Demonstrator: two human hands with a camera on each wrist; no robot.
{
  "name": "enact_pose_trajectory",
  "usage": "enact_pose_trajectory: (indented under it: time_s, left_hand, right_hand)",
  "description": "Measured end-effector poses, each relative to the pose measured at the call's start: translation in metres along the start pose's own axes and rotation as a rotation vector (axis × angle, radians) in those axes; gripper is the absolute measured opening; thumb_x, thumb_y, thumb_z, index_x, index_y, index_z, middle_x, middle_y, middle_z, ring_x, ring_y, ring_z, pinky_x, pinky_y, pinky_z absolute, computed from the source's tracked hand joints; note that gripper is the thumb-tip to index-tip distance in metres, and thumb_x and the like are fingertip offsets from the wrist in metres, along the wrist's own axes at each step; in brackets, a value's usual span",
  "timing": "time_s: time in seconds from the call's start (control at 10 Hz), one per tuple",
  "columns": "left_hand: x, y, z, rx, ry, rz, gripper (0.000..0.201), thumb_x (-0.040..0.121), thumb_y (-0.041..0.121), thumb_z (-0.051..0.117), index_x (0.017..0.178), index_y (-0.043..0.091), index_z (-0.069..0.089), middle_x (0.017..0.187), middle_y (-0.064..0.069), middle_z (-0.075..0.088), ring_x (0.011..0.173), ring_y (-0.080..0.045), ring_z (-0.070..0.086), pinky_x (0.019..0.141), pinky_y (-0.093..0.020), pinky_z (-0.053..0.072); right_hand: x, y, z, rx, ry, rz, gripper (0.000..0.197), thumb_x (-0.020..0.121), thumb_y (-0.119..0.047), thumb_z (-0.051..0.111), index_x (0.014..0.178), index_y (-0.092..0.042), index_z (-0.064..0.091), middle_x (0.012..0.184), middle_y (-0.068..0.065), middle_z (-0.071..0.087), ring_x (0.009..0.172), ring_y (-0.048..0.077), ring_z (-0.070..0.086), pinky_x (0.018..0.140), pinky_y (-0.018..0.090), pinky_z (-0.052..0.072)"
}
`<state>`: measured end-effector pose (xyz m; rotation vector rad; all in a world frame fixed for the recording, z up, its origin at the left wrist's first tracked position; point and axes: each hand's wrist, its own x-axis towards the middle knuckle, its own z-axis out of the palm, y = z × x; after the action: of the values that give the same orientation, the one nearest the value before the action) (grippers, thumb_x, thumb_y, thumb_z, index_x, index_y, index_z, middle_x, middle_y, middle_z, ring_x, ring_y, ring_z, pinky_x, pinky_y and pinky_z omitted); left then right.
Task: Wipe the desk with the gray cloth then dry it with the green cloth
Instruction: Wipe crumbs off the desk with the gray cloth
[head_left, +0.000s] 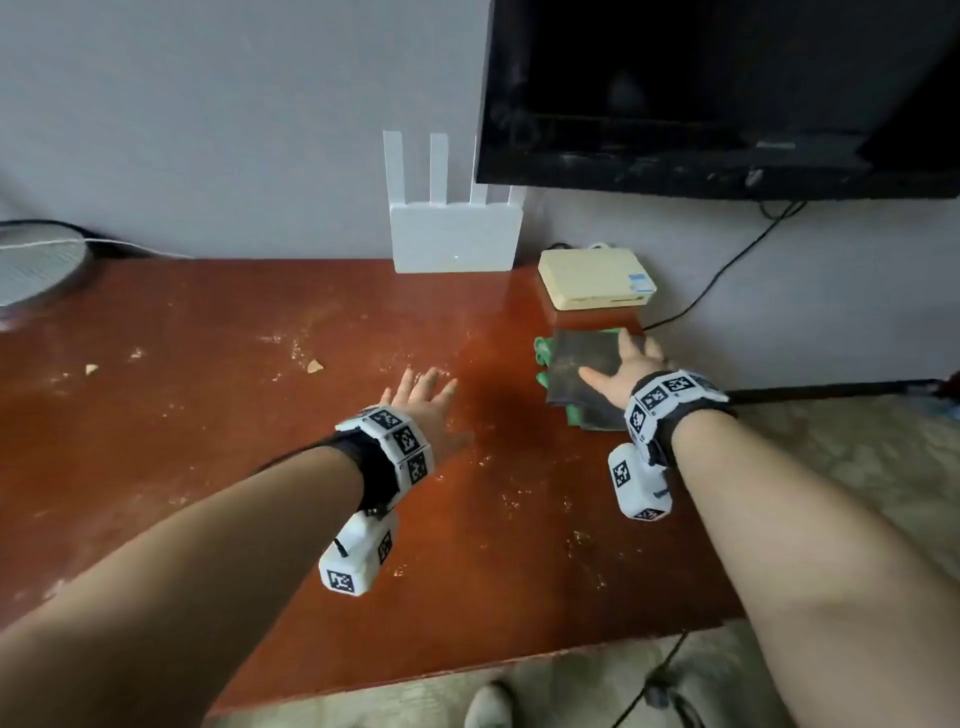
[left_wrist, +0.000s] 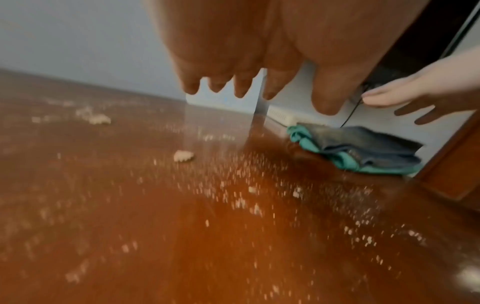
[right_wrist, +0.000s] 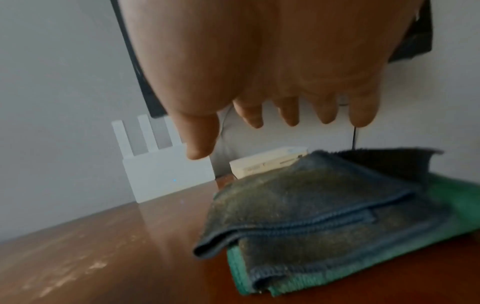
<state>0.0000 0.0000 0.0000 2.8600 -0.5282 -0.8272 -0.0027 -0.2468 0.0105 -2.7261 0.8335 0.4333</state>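
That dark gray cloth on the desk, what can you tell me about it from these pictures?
The gray cloth is a dark, soft-looking fabric with stitched hems, folded into a rough rectangle of several layers. Its top face looks soiled, with yellowish-brown staining. It lies flat on top of the green cloth, which peeks out along its left and near edges, near the right end of the reddish-brown desk, just in front of a small cream box. The right hand is spread open over it; whether it touches cannot be told.
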Motion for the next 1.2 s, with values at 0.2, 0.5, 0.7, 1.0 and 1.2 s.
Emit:
enact_pose_trajectory:
  time_s: [0.2, 0.5, 0.7, 1.0, 1.2]
  left_hand:
    - [0.04, 0.01, 0.055, -0.013, -0.107, -0.077, 0.079, 0.092, 0.056, 0.04, 0.15, 0.029, -0.006, 0.157, 0.0, -0.016, 0.144, -0.026, -0.016, 0.117, -0.044, -0.004]
    - [0.052, 0.015, 0.075, 0.131, -0.108, -0.096, 0.084, 0.087, 0.069, 0.029, 0.144, 0.036, -0.023, 0.151, -0.001, -0.033, 0.14, -0.026, -0.029, 0.114, -0.047, -0.015]
    - [0.054, 0.016, 0.073, 0.15, -0.152, -0.109, 0.084, 0.086, 0.07, 0.027, 0.142, 0.037, -0.026, 0.149, 0.0, -0.036, 0.139, -0.025, -0.031, 0.113, -0.048, -0.016]
    - [0.055, 0.018, 0.072, 0.146, -0.171, -0.121, 0.084, 0.086, 0.071, 0.029, 0.142, 0.038, -0.024, 0.149, 0.0, -0.036, 0.139, -0.025, -0.031, 0.114, -0.048, -0.015]
    - [0.052, 0.02, 0.071, 0.164, -0.141, -0.121, 0.085, 0.085, 0.072, 0.028, 0.144, 0.037, -0.021, 0.151, -0.001, -0.032, 0.14, -0.027, -0.027, 0.115, -0.049, -0.011]
  right_hand:
    - [0.056, -0.006, 0.029, -0.032, -0.038, -0.013, 0.096, 0.078, -0.069, 0.048, 0.149, -0.026, 0.001, 0.157, 0.01, 0.008, 0.141, 0.039, 0.01, 0.111, 0.055, 0.018]
    - [0.078, -0.003, 0.026, 0.003, 0.036, -0.106, 0.04, 0.092, -0.032, 0.051, 0.128, -0.016, 0.046, 0.135, 0.012, 0.045, 0.128, 0.034, 0.035, 0.101, 0.047, 0.035]
    - [0.079, 0.014, 0.011, 0.247, 0.046, -0.167, 0.023, 0.093, -0.019, 0.049, 0.109, -0.006, 0.06, 0.113, 0.018, 0.062, 0.108, 0.037, 0.055, 0.088, 0.038, 0.044]
    - [0.065, 0.047, -0.017, 0.65, 0.197, -0.233, 0.027, 0.094, -0.016, 0.05, 0.117, -0.003, 0.052, 0.1, 0.008, 0.055, 0.091, 0.018, 0.049, 0.075, 0.021, 0.035]
    - [0.03, 0.075, -0.052, 0.553, 0.359, -0.332, 0.026, 0.093, -0.015, 0.052, 0.117, -0.005, 0.053, 0.107, 0.009, 0.058, 0.096, 0.019, 0.052, 0.071, 0.016, 0.035]
